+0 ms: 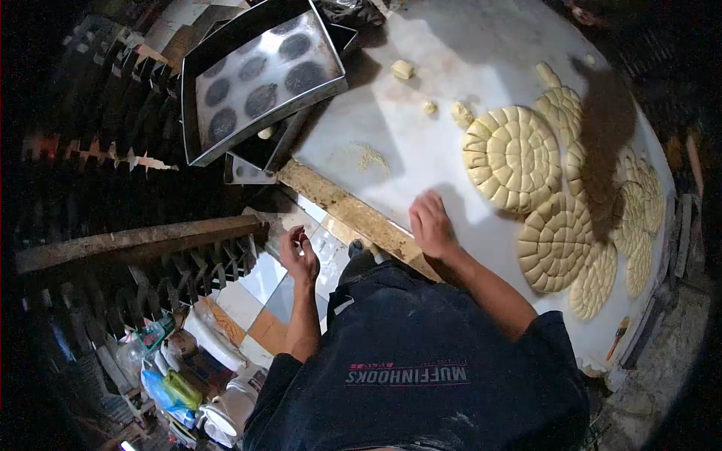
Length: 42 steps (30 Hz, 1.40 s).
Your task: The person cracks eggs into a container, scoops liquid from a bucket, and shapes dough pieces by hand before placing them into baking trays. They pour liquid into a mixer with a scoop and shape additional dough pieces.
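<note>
In the head view, the person is standing at a pale counter (444, 45), wearing a dark T-shirt (451, 331). The right hand (434, 225) is hovering over or resting on the counter near its wooden edge strip (338, 199); I cannot tell which. Its fingers are bending, but its palm is facing away, so I cannot tell whether its grip is closed or is holding something. The left hand (299, 255) is hanging above the tiled floor (289, 308), its grip loosely open, with nothing showing inside.

To the right of the right hand, and apart from it, a scored dough round (513, 159) is lying on the counter. A second dough round (556, 242) is lying just beside it, and further flat rounds (594, 279) are lying to the right. Beyond the right hand, a small dough block (402, 69) and a dough lump (462, 114) are sitting apart. A metal tray (278, 83) with dark circular patches is standing tilted on other trays, at the counter's far left. A brush (618, 336) is lying near the right edge.
</note>
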{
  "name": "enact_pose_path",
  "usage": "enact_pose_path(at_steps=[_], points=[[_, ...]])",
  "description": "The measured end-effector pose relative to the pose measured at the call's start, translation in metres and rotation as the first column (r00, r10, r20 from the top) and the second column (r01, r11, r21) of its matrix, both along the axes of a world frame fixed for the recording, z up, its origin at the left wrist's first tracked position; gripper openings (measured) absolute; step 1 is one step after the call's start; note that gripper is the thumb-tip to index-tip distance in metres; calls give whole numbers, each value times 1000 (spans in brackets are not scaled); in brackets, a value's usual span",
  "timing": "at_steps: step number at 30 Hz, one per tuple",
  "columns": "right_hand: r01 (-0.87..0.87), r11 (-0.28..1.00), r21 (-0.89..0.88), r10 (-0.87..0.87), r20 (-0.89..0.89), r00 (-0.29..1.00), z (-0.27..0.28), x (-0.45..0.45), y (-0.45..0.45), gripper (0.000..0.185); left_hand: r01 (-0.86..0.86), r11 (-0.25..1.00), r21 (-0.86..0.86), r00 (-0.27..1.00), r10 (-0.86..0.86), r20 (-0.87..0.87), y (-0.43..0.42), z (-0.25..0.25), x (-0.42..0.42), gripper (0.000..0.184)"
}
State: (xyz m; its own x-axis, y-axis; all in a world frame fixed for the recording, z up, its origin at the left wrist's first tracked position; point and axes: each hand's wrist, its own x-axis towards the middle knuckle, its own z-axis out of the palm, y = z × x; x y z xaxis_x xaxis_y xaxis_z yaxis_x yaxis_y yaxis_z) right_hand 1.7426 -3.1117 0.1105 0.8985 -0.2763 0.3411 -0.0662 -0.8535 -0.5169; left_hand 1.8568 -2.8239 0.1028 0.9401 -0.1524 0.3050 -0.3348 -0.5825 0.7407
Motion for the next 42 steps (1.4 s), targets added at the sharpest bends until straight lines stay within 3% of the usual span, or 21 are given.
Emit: enact_pose_path(at_steps=[2,4,5,6,7,8,11,12,14,18,19,24,26,27,30,32,33,34,35,40,42], points=[[-220,975,-3,219,91,971,-13,-32,-16,11,-15,1000,-2,998,15,66,-10,7,1,15],[-188,976,110,194,-51,980,14,-40,-37,10,27,1000,-11,998,-26,52,-17,16,5,13],[12,898,440,126,-284,951,42,-40,-48,11,32,999,-23,998,-30,58,-22,18,6,13],[285,696,659,133,-508,851,60,-40,-53,13,42,999,-26,997,-41,66,-26,22,7,12],[271,290,918,218,-339,915,65,-41,-54,17,48,998,-45,996,-44,74,-32,27,8,13],[269,292,918,221,-338,915,72,-42,-50,17,44,998,-46,996,-41,76,-39,32,10,13],[3,853,522,19,-36,999,130,-28,-13,22,145,988,-60,979,-134,152,-56,48,10,12],[7,845,534,16,-37,999,116,-25,-15,22,157,983,-95,979,-142,143,-63,51,9,10],[-38,975,218,33,30,999,60,-21,-21,32,207,974,-87,965,-189,180,-72,53,8,9],[147,964,221,-141,-45,989,25,-38,-31,68,338,930,-142,941,-333,58,-103,55,3,17],[206,889,409,-136,-194,972,22,-42,-35,72,408,905,-121,913,-407,35,-117,56,1,28],[77,856,511,57,-240,969,27,-51,-56,69,793,601,101,609,-777,-160,-194,66,-21,65],[159,975,157,-160,-11,987,31,-61,-67,69,821,546,170,571,-799,-188,-212,45,-40,70],[187,954,236,-185,-28,982,41,-67,-69,65,809,501,308,551,-829,-99,-217,9,-42,62],[240,829,505,-166,-187,968,56,-77,-68,56,807,565,173,590,-785,-190,-212,21,-46,48],[191,838,511,-144,-131,981,58,-69,-54,54,758,652,-14,641,-749,-169,-204,33,-48,34],[122,814,568,-95,-77,992,58,-59,-43,55,602,714,-358,596,-699,-395,-198,35,-50,32],[49,783,620,-47,-19,999,62,-47,-31,57,307,733,-607,460,-672,-580,-192,40,-49,30],[25,744,667,-29,-5,1000,70,-34,-17,55,228,706,-671,359,-701,-616,-184,46,-43,35],[-133,754,644,117,68,991,68,23,12,45,-19,594,-805,412,-729,-547,-142,54,-14,31],[-21,647,762,72,-34,997,70,49,15,42,-90,677,-730,589,-555,-587,-118,61,4,30]])
